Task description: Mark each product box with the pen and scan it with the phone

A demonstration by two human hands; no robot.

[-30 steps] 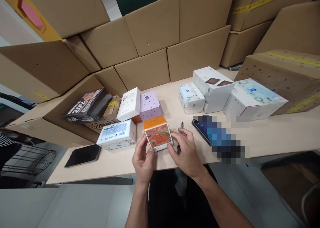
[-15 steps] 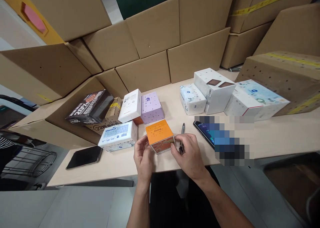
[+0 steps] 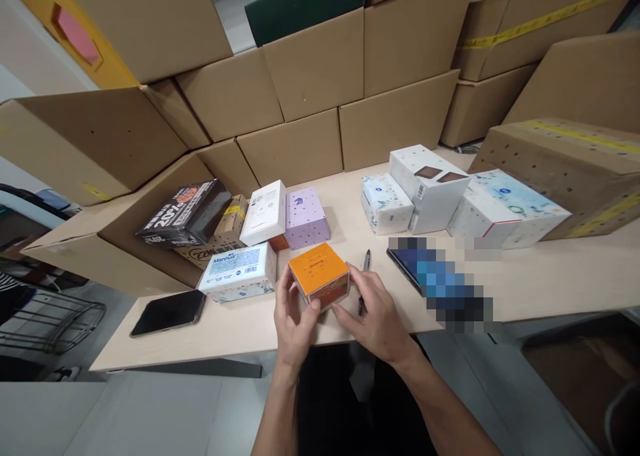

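A small orange box [image 3: 319, 269] is held near the table's front edge, its printed top facing up. My left hand [image 3: 294, 323] grips its left side, with the thumb on the front face. On the opposite side, my right hand [image 3: 373, 309] has its fingers against the box's right edge and the thumb near the lower front corner. Just beyond the right fingers lies a black pen [image 3: 367, 261], partly covered by that hand. To the left of the box is a white and blue tissue pack [image 3: 239, 275] marked "Manhua".
A dark phone [image 3: 167, 313] lies at the table's left end, and a pixelated device [image 3: 440, 283] lies to the right. Behind stand a purple box [image 3: 306, 219], a white box [image 3: 263, 213], a black box [image 3: 185, 213] and a tall white box [image 3: 425, 189]. Stacked cartons [image 3: 290, 146] wall the back.
The orange box has turned and tipped slightly in my hands. My left thumb has come onto its front face, while my right thumb has slid lower. The view has shifted a little.
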